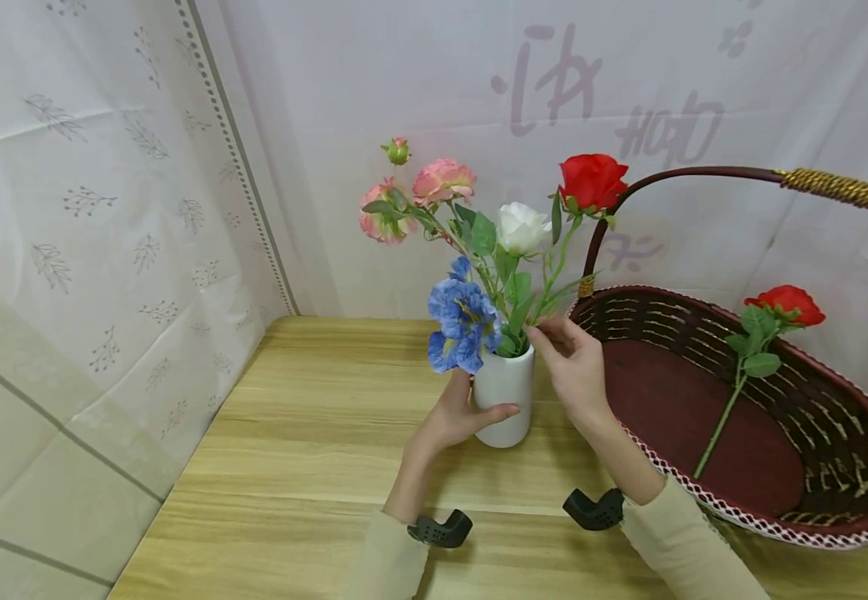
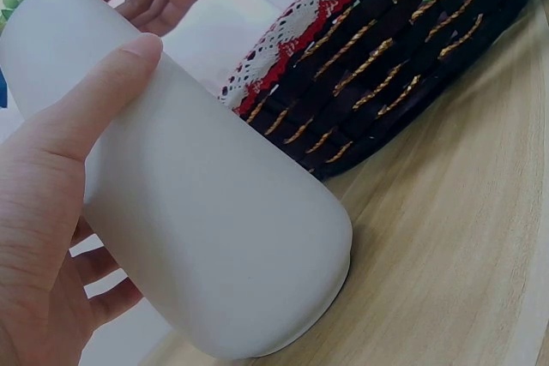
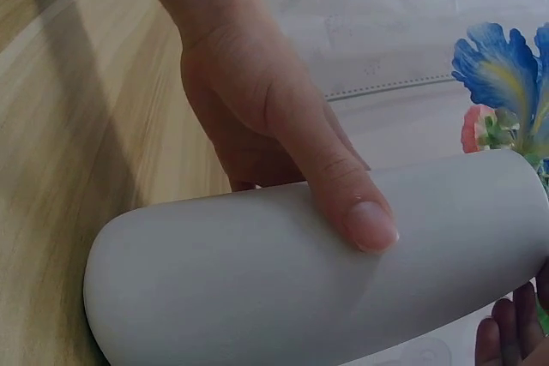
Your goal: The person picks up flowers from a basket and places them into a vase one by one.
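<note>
A white vase (image 1: 504, 383) stands upright on the wooden table, holding several artificial flowers. My left hand (image 1: 454, 417) grips its side, thumb across the front; the left wrist view shows fingers curled behind the vase (image 2: 214, 220). At the vase's right rim, my right hand (image 1: 578, 367) pinches the lower stem of a red rose (image 1: 591, 183), whose bloom stands high on the right. Beside it in the vase are a white rose (image 1: 522, 228), a blue iris (image 1: 464, 321) and pink flowers (image 1: 444, 181). Leaves and fingers partly hide the pinched stem.
A dark woven basket (image 1: 704, 517) with lace trim and a tall handle (image 1: 696, 172) stands close on the right. Another red rose (image 1: 786, 305) lies in it, bloom over the far rim. Patterned cloth (image 1: 141, 208) hangs behind and left of the table (image 1: 291, 467).
</note>
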The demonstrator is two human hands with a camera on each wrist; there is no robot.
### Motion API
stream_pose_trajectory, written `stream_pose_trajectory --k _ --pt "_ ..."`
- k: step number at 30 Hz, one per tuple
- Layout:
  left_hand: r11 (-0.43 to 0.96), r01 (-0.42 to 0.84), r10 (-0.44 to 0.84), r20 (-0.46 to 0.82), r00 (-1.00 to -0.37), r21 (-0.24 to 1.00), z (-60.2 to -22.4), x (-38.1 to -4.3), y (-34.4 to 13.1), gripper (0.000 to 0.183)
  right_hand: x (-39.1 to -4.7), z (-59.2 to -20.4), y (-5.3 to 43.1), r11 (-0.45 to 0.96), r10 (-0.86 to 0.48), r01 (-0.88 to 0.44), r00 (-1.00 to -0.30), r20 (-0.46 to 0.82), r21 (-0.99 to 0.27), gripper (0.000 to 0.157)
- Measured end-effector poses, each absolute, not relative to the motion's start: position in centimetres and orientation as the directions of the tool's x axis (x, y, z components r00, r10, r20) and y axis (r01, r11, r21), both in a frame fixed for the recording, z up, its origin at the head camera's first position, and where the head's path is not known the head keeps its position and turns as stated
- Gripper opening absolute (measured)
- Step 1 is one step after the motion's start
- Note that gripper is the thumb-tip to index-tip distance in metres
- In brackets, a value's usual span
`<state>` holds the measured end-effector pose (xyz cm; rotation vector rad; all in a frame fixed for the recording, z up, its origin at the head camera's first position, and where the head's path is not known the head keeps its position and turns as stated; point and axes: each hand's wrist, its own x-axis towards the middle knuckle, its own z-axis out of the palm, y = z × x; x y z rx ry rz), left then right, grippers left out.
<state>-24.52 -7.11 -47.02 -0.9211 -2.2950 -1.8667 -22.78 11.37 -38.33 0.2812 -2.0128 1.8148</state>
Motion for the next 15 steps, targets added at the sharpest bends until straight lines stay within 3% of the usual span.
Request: stream_pose_trajectory --k 15 --pt "0.124 0.427 0.414 0.344 -0.843 0.896 -46.96 -24.44 -7.24 0.093 -22.39 -37.68 11.68 0.103 0.095 -0.278 -0.953 0.287 -0.955 0.025"
